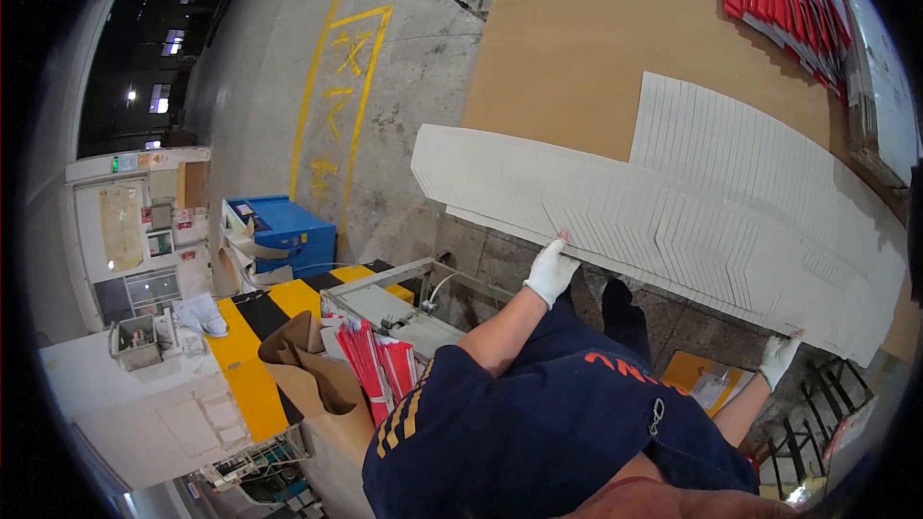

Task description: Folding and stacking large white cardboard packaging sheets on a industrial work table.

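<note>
Though it slants, the white sheet [538, 181] runs lengthwise (roughly) left to right.

Pale-grey sheets [635, 207] | dark-lined | layered, flat | across near side of brown board [567, 48]

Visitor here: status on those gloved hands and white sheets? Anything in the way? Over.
Left hand and right hand at near edge of white sheets. Sheets lie on brown board. Nothing visibly blocking hands; red packets sit apart, far right.

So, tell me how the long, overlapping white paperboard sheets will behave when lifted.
The long, overlapping white paperboard sheets would probably sag, looking thin for their length. They may slide apart, since their closely staggered edges suggest loose layering.
</note>
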The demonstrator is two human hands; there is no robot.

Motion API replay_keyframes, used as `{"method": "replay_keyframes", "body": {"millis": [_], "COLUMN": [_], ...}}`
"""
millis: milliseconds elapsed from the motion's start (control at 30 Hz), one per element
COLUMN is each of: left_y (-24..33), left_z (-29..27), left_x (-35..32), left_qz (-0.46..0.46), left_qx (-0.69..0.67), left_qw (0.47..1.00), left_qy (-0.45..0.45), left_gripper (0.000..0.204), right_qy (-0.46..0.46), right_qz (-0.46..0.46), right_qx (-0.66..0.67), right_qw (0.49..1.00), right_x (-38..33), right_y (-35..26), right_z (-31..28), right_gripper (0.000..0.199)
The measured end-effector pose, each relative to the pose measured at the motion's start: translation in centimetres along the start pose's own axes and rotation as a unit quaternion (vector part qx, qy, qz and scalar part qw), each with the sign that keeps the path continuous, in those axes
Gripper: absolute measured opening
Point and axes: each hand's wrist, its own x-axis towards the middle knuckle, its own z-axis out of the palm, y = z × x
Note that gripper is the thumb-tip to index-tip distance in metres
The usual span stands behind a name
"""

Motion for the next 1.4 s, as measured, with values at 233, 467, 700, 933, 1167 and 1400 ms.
{"method": "replay_keyframes", "body": {"millis": [233, 467, 700, 933, 1167, 1400], "left_y": [-0.1, 6.0, 17.0, 25.4, 26.5, 22.1], "left_z": [1.0, -3.3, -10.4, -15.7, -17.8, -13.2], "left_x": [-0.1, 0.3, 1.5, 3.9, 4.6, 1.8], "left_qz": [0.031, 0.069, 0.121, 0.113, 0.107, 0.021], "left_qx": [0.053, 0.024, 0.025, 0.008, -0.027, -0.045], "left_qw": [0.998, 0.994, 0.989, 0.988, 0.992, 0.999], "left_qy": [0.032, 0.077, 0.082, 0.107, 0.061, -0.019], "left_gripper": [0.016, 0.027, 0.022, 0.037, 0.036, 0.089], "right_qy": [-0.040, -0.045, -0.106, -0.165, -0.094, -0.166], "right_qz": [-0.037, -0.010, 0.030, 0.035, 0.015, -0.012], "right_qx": [-0.113, -0.103, -0.086, -0.069, -0.074, -0.089], "right_qw": [0.992, 0.994, 0.990, 0.983, 0.993, 0.982], "right_x": [3.7, -3.7, -11.3, -17.1, -18.1, -18.7], "right_y": [-2.0, 4.7, 14.7, 22.4, 25.0, 24.0], "right_z": [-5.1, -0.1, 3.9, 8.6, 10.1, 9.6], "right_gripper": [0.027, 0.023, 0.021, 0.021, 0.023, 0.028]}}
